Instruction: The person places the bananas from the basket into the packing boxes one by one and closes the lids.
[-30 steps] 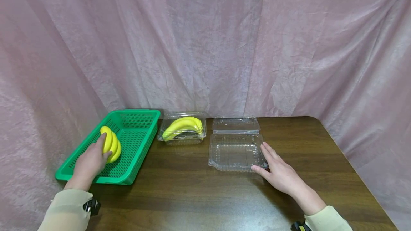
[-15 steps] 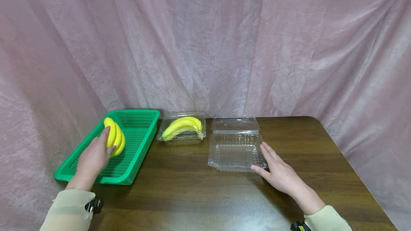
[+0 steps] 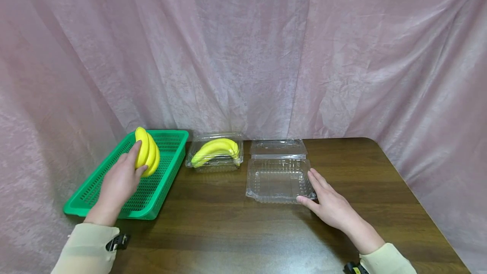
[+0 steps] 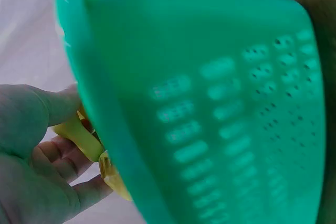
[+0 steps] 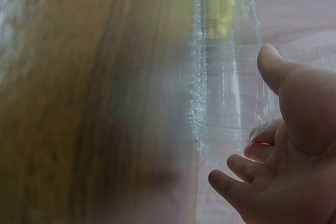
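My left hand grips a bunch of yellow bananas over the green basket. In the left wrist view the basket's side hides much of the bunch, and my thumb and fingers curl round its stem end. My right hand lies with its fingers extended at the right edge of a clear plastic clamshell box, whose lid is folded back. Seen from the right wrist, the thumb and fingers sit along the wall of the clear box.
Left of the clamshell, a second clear box is closed over another bunch of bananas. The brown wooden table ends at a pink curtain along the back and left.
My left hand has raised the bananas and carried them forward and to the right above the basket. The right hand stays at the clamshell box.
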`<state>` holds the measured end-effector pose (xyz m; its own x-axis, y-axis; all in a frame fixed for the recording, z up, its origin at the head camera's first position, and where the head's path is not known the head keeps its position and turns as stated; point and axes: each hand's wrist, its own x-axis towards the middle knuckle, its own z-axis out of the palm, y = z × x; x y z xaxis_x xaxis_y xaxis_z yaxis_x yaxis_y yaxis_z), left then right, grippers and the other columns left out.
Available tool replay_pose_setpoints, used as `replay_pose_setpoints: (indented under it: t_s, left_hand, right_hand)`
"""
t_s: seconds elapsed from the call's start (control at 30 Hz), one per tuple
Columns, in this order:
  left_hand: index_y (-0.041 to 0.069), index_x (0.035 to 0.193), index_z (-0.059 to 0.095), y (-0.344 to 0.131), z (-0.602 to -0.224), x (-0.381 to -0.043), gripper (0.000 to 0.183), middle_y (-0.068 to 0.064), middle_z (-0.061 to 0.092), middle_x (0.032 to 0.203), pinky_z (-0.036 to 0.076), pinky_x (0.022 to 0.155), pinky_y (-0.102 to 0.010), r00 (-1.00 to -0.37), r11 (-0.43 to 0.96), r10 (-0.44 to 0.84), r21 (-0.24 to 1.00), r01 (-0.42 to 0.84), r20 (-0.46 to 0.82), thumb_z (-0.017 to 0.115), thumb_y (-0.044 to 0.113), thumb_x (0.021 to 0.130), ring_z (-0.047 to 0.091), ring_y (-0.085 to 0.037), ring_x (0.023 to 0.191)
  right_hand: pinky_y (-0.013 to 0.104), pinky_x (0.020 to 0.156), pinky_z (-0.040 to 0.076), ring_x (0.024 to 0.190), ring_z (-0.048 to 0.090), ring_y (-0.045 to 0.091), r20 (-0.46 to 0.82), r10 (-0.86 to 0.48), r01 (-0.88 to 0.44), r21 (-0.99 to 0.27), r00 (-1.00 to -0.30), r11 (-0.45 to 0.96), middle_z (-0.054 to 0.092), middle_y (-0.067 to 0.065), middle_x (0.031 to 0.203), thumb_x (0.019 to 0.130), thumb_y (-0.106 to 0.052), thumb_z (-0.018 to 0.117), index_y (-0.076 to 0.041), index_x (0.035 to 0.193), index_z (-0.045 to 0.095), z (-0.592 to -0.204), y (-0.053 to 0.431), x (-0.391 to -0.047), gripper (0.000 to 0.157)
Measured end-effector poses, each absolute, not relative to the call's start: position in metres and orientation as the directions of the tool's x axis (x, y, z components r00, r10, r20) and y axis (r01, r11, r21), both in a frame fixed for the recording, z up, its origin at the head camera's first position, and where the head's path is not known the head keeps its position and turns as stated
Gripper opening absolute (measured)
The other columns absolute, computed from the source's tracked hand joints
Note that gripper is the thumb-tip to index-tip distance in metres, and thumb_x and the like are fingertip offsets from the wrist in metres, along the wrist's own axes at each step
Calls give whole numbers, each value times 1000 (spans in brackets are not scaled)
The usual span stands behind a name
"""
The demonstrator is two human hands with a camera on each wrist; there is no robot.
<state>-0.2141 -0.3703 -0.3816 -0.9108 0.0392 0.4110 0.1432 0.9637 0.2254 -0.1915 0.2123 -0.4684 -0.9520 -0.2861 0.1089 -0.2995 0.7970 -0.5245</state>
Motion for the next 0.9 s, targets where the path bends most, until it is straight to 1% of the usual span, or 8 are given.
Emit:
replay_pose_setpoints:
  t_s: [0.2,0.5,0.73,0.9]
  left_hand:
    - [6,173,29,-351,-371,-212,85,-32,61,114,50,66,-61,-894,958,74,217,187,441,78,9,104,58,-40,82]
    - [6,172,32,-326,-362,-211,86,-31,62,115,51,66,-61,-866,947,117,207,244,486,81,7,102,59,-40,84]
    - [7,172,33,-309,-358,-208,87,-28,63,116,52,66,-58,-857,937,155,201,285,492,82,6,100,60,-39,83]
    - [8,173,33,-299,-357,-208,88,-27,64,116,52,67,-57,-854,932,178,196,306,490,82,5,100,60,-37,85]
  right_hand:
    - [75,116,38,160,32,50,105,-283,-294,-528,-953,797,17,20,182,109,-57,66,3,173,24,-470,213,-192,98]
    - [75,117,37,161,30,50,100,-281,-290,-535,-954,793,16,20,183,109,-58,65,3,173,23,-471,213,-193,98]
    - [75,117,37,160,30,51,93,-288,-292,-537,-953,792,16,20,183,108,-63,62,3,174,22,-471,213,-194,101]
    - [74,117,38,160,31,50,97,-287,-293,-536,-953,792,16,20,182,109,-60,64,3,173,23,-470,213,-194,100]
